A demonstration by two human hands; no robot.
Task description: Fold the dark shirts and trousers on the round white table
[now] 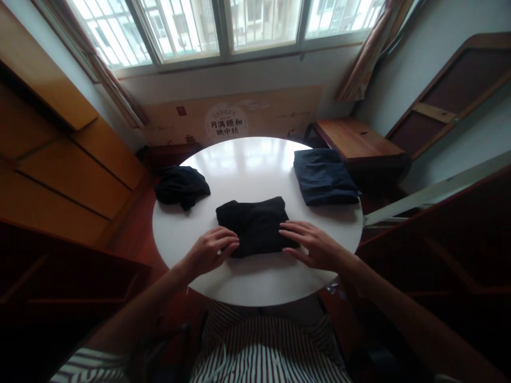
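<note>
Centrally, folded black garment (255,224) between hands (both touching edges).

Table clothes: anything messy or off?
Yes: the black garment at the table's left edge is bunched, not folded like the navy one and the black one under both hands.

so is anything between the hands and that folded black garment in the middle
Nothing visible. The left hand and the right hand both rest fingertips on the near edge of the folded black garment, on the white table.
</note>
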